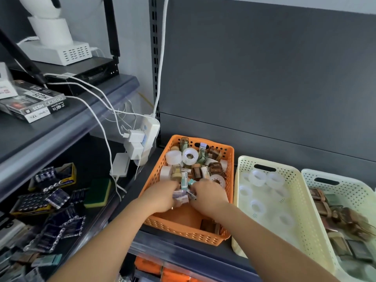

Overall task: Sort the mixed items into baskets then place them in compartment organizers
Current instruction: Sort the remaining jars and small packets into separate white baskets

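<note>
At lower centre, the mixed items [193, 159] are piled toward the far end of the orange basket [162, 226]; its near floor is left bare. Small boxes [180, 195] are clasped in the left hand [160, 197]; whether anything is gripped by the right hand [208, 197] cannot be told. The cream basket [242, 200] is set just beside the orange rim, to the right.

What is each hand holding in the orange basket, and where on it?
Left hand grips small purple-and-white packets by one end, inside the orange perforated plastic basket. Right hand: fingers blurred, hold cannot be told.
</note>
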`<state>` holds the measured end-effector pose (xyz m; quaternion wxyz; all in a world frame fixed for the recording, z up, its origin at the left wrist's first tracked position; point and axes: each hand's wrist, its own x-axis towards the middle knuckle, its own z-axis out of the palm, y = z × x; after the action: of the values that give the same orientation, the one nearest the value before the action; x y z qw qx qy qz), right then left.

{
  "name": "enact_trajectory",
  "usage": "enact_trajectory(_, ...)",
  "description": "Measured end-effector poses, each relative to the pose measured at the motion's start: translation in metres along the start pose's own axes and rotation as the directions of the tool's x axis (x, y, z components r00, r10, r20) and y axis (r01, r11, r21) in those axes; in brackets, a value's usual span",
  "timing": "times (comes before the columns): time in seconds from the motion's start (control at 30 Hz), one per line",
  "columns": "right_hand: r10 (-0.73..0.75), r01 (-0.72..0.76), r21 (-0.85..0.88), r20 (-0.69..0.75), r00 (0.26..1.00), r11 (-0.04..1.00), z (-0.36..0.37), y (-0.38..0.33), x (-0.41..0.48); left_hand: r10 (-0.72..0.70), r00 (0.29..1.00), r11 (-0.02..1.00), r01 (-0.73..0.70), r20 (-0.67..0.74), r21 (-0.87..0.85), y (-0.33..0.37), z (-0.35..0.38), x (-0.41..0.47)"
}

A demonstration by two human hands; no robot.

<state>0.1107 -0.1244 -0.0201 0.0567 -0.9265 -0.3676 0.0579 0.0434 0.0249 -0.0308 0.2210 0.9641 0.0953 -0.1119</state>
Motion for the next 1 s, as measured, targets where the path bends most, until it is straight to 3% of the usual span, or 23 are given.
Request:
enact_trajectory(0.1,0.083,-0.057,0.167,-0.155,0.984,0.984,-0.018,0.015,-0.005,-0.003,0.994,0.985,-0.016,-0.107,-0.173,0.011,-0.014,0.000)
enact_trajectory(0.23,0.212,-0.074,0.475,-0.242,0.947,0.877,-0.046,0.043,-0.022,0.000,0.974,0.880,-0.107,-0.226,-0.463,0.048,-0.024,0.001)
enact_trajectory(0.4,0.356,-0.019,0.700,-0.340,0.870,0.714,-0.072,0.093,-0.066,0.064,0.961,0.764,-0.219,-0.267,-0.607,0.122,-0.019,0.004)
enact_trajectory(0.53,0.422,0.003,0.749,-0.377,0.824,0.663,-0.082,0.144,-0.113,0.127,0.954,0.706,-0.278,-0.270,-0.652,0.189,0.004,0.007)
enact_trajectory(0.87,0.510,-0.090,0.720,-0.392,0.766,0.688,-0.099,0.290,-0.253,0.211,0.958,0.674,-0.286,-0.194,-0.681,0.375,0.091,0.005)
enact_trajectory(1.0,0.550,-0.161,0.695,-0.382,0.743,0.701,-0.100,0.342,-0.292,0.264,0.943,0.769,-0.332,-0.203,-0.546,0.436,0.116,0.011)
